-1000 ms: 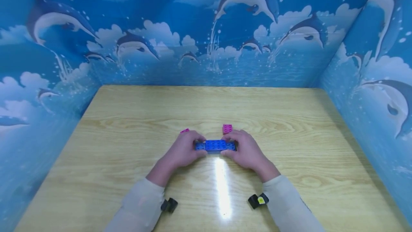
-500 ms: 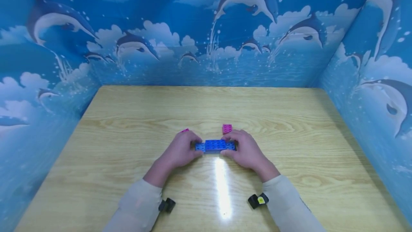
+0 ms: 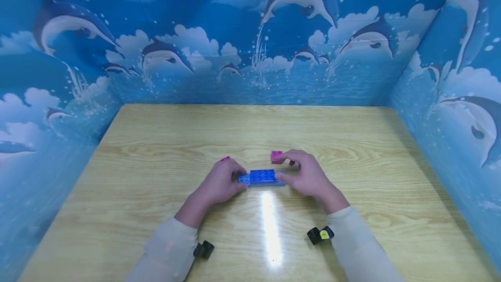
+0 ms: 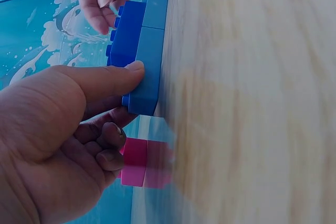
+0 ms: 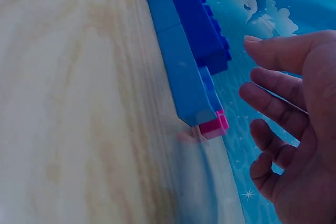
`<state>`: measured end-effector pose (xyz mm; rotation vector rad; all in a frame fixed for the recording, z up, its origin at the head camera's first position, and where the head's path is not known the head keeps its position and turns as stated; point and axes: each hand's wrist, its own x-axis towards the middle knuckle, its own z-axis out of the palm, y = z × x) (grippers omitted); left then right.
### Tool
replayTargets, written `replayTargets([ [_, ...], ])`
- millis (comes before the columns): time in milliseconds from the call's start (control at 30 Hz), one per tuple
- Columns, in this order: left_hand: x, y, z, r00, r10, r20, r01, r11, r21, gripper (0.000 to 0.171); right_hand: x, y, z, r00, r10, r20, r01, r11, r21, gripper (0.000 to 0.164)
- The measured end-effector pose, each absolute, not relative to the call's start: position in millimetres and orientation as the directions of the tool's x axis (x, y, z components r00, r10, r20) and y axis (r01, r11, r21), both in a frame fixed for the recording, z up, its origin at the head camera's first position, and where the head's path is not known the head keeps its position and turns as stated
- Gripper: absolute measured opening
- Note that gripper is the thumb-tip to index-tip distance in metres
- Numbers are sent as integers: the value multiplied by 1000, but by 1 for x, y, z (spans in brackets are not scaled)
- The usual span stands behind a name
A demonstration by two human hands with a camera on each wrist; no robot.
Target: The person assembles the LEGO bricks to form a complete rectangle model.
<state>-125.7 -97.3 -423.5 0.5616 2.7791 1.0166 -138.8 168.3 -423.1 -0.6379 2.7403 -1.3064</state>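
Observation:
Two light blue toy building bricks (image 5: 184, 77) lie end to end on the table, with a dark blue brick (image 3: 262, 176) stacked across the joint between them. My left hand (image 3: 219, 182) pinches the left light blue brick (image 4: 149, 59) between thumb and fingers. Lifted off the right end, my right hand (image 5: 299, 103) has its fingers spread and holds nothing. In the head view its thumb overlaps the right end of the stack. Just beyond its fingertips stands a pink brick (image 3: 275, 156). A second pink brick (image 3: 225, 158) is mostly hidden behind my left hand.
The wood-grain table (image 3: 156, 134) is bordered by blue dolphin-print curtains (image 3: 219, 55) at the back and both sides. Each sleeve carries a small black wrist camera, one of these cameras (image 3: 321, 235) at the right cuff. A bright light reflection runs down the table's middle.
My right hand has let go of the right end of the blue stack, opened, and moved right and slightly away. The left hand's fingers slid slightly left early on, then stayed.

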Motion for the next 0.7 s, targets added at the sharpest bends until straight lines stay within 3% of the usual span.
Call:
replayTargets([
  [233, -127, -97, -423, -923, 386, 4, 303, 716, 629, 35, -155, 170, -421, -940, -277, 200, -334, 626, -705, 37],
  [700, -127, -96, -423, -927, 375, 4, 295, 723, 624, 36, -172, 166, -432, -962, -264, 66, -242, 718, -653, 43],
])
